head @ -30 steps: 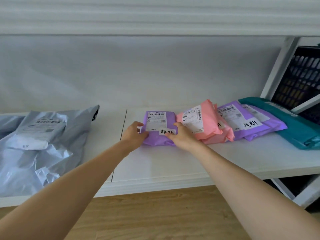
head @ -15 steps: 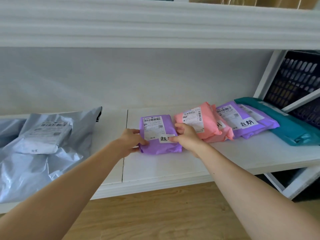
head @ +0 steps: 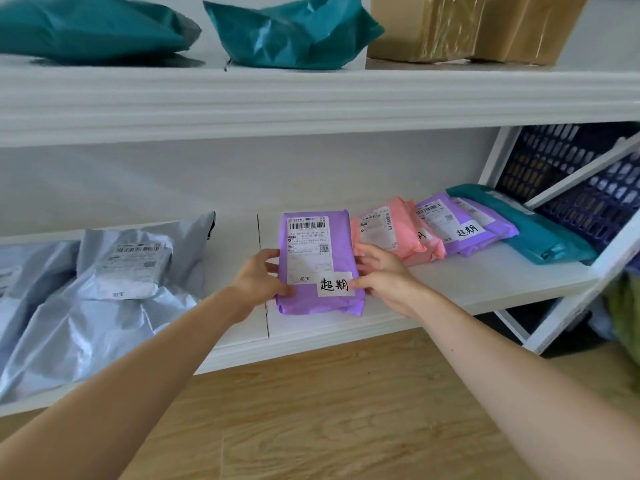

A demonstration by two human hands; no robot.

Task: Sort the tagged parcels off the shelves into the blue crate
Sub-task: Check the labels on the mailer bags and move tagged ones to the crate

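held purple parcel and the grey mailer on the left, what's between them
Head view: the left hand holding the purple parcel, then bare shelf with a seam up to the grey mailer.

The parcel [head: 318, 265] sits on the shelf [head: 485, 282], left of the row [head: 398, 230].

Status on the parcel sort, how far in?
Done: nothing shows in the blue crate, though its inside is mostly hidden. In hand: left hand and right hand grip the front purple parcel, handwritten tag facing up, on the lower shelf. Left: the tagged pink parcel and rear purple parcel lie on that shelf.
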